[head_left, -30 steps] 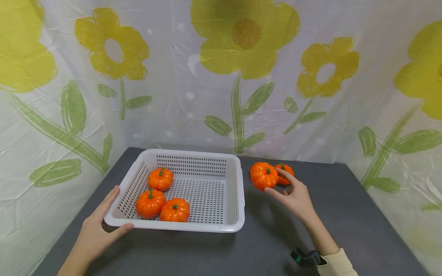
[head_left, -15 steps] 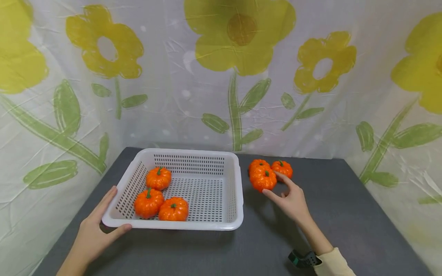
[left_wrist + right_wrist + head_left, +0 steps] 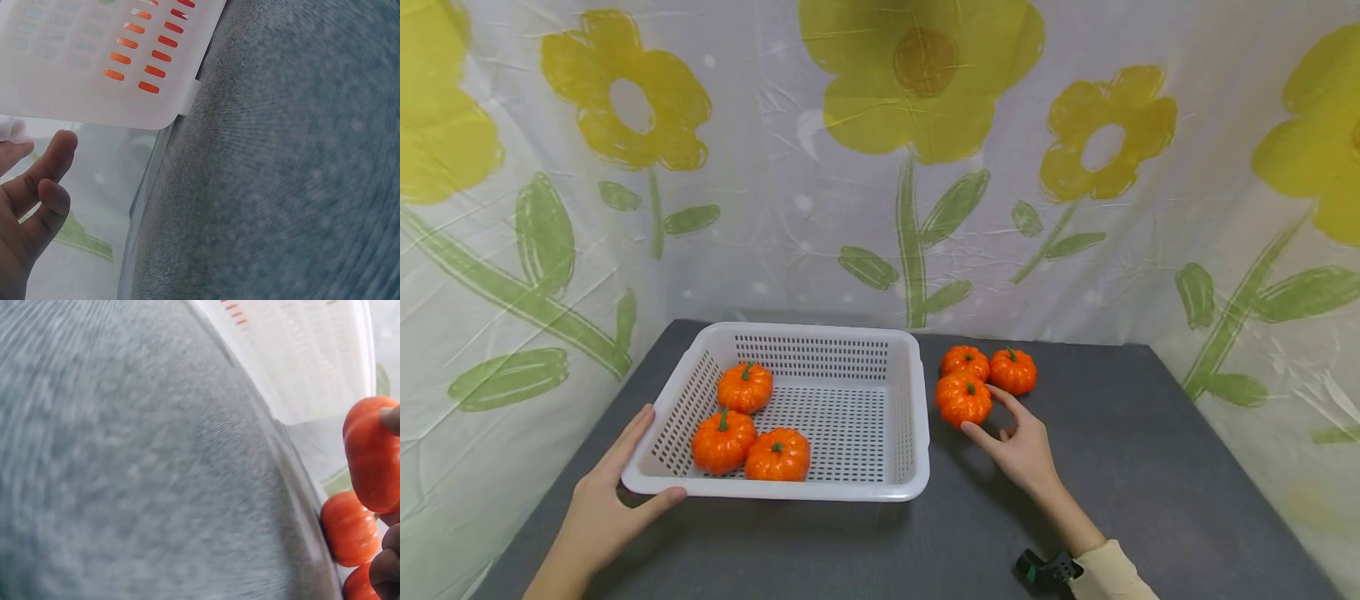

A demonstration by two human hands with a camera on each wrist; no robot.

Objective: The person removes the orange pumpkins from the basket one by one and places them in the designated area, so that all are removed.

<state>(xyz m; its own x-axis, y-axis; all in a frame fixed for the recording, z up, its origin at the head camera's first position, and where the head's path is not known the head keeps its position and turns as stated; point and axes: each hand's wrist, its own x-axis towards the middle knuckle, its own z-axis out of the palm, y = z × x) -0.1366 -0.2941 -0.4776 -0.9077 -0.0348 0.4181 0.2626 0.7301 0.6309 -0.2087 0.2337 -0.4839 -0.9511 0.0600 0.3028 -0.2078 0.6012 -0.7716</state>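
Note:
In the head view my right hand pinches a small orange pumpkin between thumb and fingers, right of the basket. The right wrist view shows this pumpkin with a fingertip on it. Two more pumpkins lie just behind it, one to the left and another to the right. My left hand rests at the front left corner of a white perforated plastic basket, thumb and fingers spread along its rim. Inside the basket sit three pumpkins, grouped toward the left.
Under everything is a dark grey tabletop. A pale curtain with yellow flowers hangs behind and along both sides. On my right wrist is a black band, below a cream sleeve.
My right hand has brought its pumpkin left and slightly toward me, uncovering the two pumpkins behind it. My left hand keeps its place at the basket; the head view has shifted a little.

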